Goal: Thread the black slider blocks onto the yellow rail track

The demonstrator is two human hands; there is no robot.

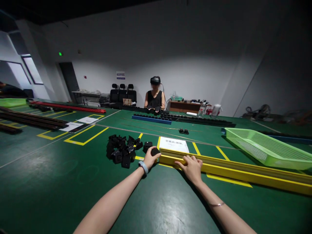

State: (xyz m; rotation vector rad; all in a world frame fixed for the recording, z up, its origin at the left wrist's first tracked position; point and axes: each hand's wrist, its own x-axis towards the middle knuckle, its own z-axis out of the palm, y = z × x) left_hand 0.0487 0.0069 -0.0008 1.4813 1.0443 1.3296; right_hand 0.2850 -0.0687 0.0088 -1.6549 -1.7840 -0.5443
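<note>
My left hand (150, 158) is closed around a small black block (155, 151) right at the left end of a long yellow rail (234, 170) lying across the green table. My right hand (192, 166) rests on the rail's near edge, fingers curled over its top. A pile of several black blocks (123, 149) sits just left of my left hand, with one loose block (147, 146) beside it. A white paper sheet (174, 144) lies behind the rail's end.
A light green mesh basket (265, 148) stands at the right. Across the table a person wearing a headset (155, 96) handles black parts on a blue rail (151, 119). Red (68, 107) and dark rails lie far left. Yellow tape marks the table.
</note>
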